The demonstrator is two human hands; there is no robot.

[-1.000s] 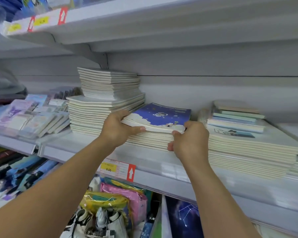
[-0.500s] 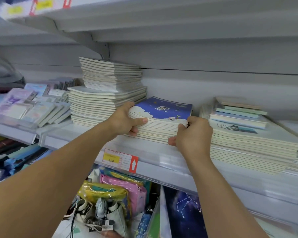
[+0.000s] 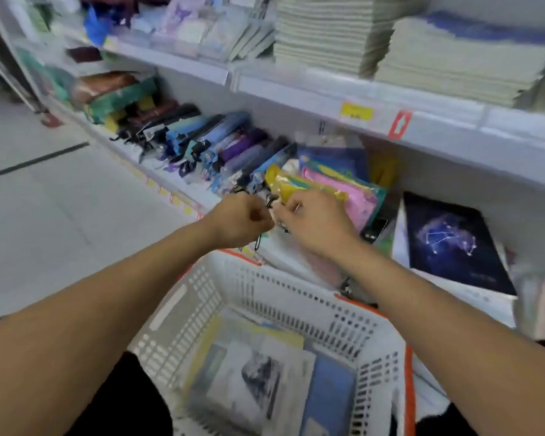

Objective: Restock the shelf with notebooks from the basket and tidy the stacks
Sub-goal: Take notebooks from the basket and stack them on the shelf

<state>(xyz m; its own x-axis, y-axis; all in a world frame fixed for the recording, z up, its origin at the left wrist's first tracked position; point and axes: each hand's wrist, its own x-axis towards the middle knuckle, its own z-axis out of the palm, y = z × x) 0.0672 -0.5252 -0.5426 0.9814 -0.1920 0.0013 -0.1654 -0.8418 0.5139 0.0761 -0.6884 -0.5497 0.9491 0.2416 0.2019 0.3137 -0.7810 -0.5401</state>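
Note:
A white plastic basket (image 3: pixel 265 287) with orange trim stands below me and holds several notebooks (image 3: pixel 258 372) lying flat. Both hands hover just above its far rim, in front of the lower shelf. My left hand (image 3: pixel 239 218) is curled into a fist and appears to hold nothing. My right hand (image 3: pixel 315 221) has loosely bent fingers and holds nothing. On the upper shelf (image 3: pixel 296 89) sit the blue-topped notebook stack (image 3: pixel 460 55) and a taller cream stack (image 3: pixel 321 33) to its left. The view is blurred.
Folded umbrellas (image 3: pixel 202 143) and coloured plastic pouches (image 3: pixel 337 190) fill the lower shelf behind my hands. A dark constellation-cover book (image 3: pixel 447 243) lies to the right. A yellow price tag (image 3: pixel 356 110) marks the shelf edge. Grey floor (image 3: pixel 60 199) stretches to the left.
Both hands let go of the blue-topped stack and dropped to just above the basket. My view swung down from the upper shelf to the basket and lower shelf.

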